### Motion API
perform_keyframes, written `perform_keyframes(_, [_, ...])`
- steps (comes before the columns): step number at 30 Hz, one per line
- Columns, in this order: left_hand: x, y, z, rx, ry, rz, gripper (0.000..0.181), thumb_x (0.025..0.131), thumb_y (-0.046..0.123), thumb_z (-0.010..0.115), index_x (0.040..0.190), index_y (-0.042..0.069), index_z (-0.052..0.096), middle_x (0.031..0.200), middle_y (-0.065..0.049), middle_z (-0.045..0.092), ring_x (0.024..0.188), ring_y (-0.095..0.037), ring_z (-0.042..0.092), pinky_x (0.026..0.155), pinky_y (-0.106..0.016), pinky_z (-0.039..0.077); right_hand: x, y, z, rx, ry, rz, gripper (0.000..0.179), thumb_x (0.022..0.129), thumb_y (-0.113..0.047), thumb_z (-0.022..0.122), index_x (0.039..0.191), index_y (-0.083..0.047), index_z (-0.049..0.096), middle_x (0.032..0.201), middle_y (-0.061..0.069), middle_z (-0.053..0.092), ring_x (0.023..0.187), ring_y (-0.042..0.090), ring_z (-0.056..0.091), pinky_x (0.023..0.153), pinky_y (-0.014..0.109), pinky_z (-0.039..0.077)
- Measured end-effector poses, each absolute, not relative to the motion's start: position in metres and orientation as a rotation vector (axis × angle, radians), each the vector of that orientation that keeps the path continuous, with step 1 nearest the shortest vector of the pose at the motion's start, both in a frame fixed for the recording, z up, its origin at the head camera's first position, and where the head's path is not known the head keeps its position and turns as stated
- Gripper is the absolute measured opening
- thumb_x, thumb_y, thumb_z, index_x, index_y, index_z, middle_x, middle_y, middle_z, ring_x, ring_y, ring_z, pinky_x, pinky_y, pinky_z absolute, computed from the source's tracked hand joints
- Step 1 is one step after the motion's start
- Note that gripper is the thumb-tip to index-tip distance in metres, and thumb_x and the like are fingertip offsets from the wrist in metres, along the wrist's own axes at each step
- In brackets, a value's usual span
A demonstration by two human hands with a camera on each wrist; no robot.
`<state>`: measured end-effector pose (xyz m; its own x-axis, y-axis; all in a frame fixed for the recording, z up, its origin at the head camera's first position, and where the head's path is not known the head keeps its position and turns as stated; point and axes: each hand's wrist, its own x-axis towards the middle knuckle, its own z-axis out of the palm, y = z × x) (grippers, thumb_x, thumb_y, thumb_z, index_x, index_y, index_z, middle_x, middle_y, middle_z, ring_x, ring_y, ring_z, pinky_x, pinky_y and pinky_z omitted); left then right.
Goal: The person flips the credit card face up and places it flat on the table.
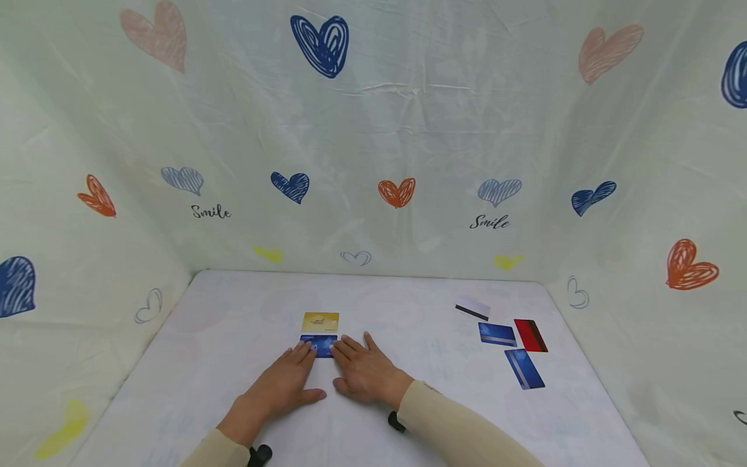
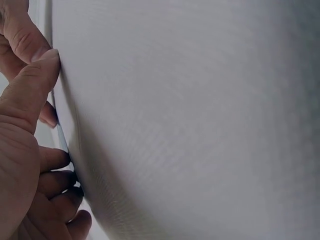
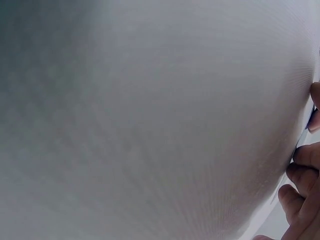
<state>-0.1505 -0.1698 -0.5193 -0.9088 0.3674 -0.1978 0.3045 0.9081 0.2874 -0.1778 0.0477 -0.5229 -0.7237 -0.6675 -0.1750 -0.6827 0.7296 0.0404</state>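
Observation:
A blue card (image 1: 323, 347) lies flat on the white tabletop, directly below a gold card (image 1: 320, 322). My left hand (image 1: 283, 381) touches the blue card's left side with extended fingertips, its thumb spread to the right. From the other side, my right hand (image 1: 363, 371) rests its straight fingertips on the card's right edge. In the left wrist view, the left hand (image 2: 30, 130) lies low against the cloth at the left edge. The right wrist view catches only some fingers (image 3: 303, 177) of the right hand, down at the cloth surface.
To the right lie two more blue cards (image 1: 498, 334), a red card (image 1: 530, 335) with a dark stripe and a white card (image 1: 474, 307) with a black stripe. A white curtain (image 1: 373, 143) printed with hearts encloses the table (image 1: 408, 305) at the back and sides.

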Motion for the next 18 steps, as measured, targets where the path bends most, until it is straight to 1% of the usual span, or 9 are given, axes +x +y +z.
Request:
perform_keyframes(9, [-0.1493,-0.1708,-0.5187,0.487,2.82,0.362,0.098,0.089,0.058,0.079,0.153,-0.009,0.046,0.165,-0.026,0.039,0.157,-0.04,0.034,0.127,-0.055,0.029,-0.178,0.0465,-0.5218,-1.111,2.778,0.149,0.068,0.11,-0.055,0.043,0.166,-0.017,0.034,0.173,-0.003,0.032,0.161,0.016,0.026,0.129,0.055,0.026])
perform_keyframes(18, [-0.1498,-0.1712,-0.5203,0.498,2.813,0.358,0.099,0.09,0.059,0.077,0.154,-0.009,0.045,0.166,-0.026,0.038,0.157,-0.04,0.034,0.127,-0.055,0.029,-0.1774,0.0465,-0.5217,-1.105,2.782,0.18,0.068,0.109,-0.057,0.042,0.166,-0.019,0.035,0.172,-0.006,0.032,0.161,0.014,0.027,0.128,0.054,0.028])
